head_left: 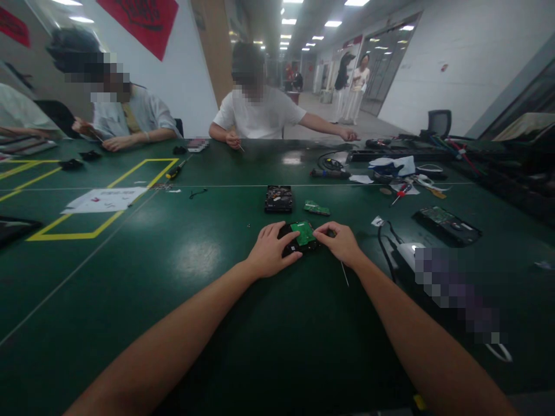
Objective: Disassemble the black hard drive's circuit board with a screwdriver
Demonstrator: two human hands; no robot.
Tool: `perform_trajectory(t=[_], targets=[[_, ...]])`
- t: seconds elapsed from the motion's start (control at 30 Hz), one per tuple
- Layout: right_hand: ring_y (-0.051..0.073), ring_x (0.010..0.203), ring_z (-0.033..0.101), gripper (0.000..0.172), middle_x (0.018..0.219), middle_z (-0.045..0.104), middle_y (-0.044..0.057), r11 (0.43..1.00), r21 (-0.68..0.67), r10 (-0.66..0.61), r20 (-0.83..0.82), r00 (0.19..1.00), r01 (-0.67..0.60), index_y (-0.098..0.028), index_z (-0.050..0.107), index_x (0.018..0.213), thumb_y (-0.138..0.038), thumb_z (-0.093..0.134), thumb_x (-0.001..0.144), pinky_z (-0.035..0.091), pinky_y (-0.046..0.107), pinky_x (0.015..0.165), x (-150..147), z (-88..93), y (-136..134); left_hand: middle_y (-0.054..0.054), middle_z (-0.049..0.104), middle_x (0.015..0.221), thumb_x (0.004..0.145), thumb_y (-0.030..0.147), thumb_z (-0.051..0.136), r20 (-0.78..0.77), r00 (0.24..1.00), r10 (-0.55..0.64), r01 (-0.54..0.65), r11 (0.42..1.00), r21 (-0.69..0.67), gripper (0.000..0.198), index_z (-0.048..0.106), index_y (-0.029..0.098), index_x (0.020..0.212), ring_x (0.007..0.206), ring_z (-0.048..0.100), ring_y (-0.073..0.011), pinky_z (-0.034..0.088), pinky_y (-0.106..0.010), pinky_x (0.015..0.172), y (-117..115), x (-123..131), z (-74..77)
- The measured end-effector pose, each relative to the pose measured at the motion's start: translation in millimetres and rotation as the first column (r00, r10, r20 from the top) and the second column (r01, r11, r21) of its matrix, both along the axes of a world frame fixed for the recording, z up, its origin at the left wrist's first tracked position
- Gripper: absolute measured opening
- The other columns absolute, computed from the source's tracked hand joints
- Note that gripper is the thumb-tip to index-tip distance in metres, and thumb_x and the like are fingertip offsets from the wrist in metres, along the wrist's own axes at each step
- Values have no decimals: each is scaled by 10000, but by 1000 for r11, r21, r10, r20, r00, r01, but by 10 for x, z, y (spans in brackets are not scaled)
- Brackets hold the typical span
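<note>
A black hard drive with a green circuit board on it lies on the table before me. My left hand grips the drive from the left, thumb along its near edge and fingers over the board. At the board's right edge, my right hand is closed with its fingertips pinched together. A thin screwdriver sticks out below that hand, its shaft pointing toward me; the handle is mostly hidden in the hand. Whether the fingertips pinch anything small cannot be seen.
Beyond my hands lie another hard drive and a loose green board. To the right are a third drive, a white power strip and cables. A yellow screwdriver and paper lie left. Co-workers sit across the table.
</note>
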State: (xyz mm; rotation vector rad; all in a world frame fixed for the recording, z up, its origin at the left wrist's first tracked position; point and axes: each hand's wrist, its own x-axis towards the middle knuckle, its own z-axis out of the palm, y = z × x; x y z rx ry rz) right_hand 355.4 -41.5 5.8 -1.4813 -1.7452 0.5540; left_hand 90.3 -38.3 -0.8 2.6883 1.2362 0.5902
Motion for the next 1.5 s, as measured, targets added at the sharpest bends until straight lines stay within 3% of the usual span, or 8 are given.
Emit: perform_trajectory(t=[0.63, 1.07, 1.17, 1.37, 1.5], targets=[[228, 901, 679, 133, 970, 765, 52, 998, 32, 61, 71, 996, -63, -251, 790, 894, -366, 725, 886, 501, 388, 847, -16, -25, 18, -126, 364, 1616, 960, 663, 557, -23, 1000, 1, -2, 999, -33, 639, 523, 338, 1509, 1486, 346, -399, 327, -626, 1198, -30, -2, 70], [226, 894, 680, 151, 949, 767, 49, 998, 18, 57, 65, 996, -58, -245, 791, 870, -383, 730, 874, 491, 374, 831, -24, -10, 10, -125, 395, 1596, 958, 641, 579, -6, 1000, 2, -2, 1000, -3, 623, 532, 339, 1502, 1472, 371, -385, 337, -609, 1192, -15, -5, 32], [225, 869, 683, 186, 927, 773, 46, 999, 4, 50, 17, 999, -50, -242, 790, 876, -418, 728, 871, 503, 376, 817, -6, 2, 5, -123, 403, 1588, 961, 644, 573, 0, 1000, -6, 6, 1000, -6, 625, 520, 350, 1510, 1475, 366, -388, 326, -620, 1196, -15, -12, 34], [214, 664, 644, 326, 728, 725, 44, 997, -62, -46, -175, 984, 36, -220, 769, 907, -536, 701, 859, 499, 350, 612, 25, -4, -14, -122, 377, 1609, 959, 656, 565, -13, 1000, -3, 3, 1000, -30, 633, 525, 340, 1506, 1483, 353, -398, 329, -626, 1196, -19, -4, 54], [215, 778, 677, 232, 862, 766, 42, 999, -39, 29, -111, 993, -34, -234, 780, 906, -451, 705, 872, 521, 361, 733, 19, 9, -5, -111, 391, 1606, 957, 651, 572, -2, 1000, -6, 6, 999, -34, 631, 518, 351, 1510, 1481, 355, -396, 320, -630, 1203, -24, 1, 68]])
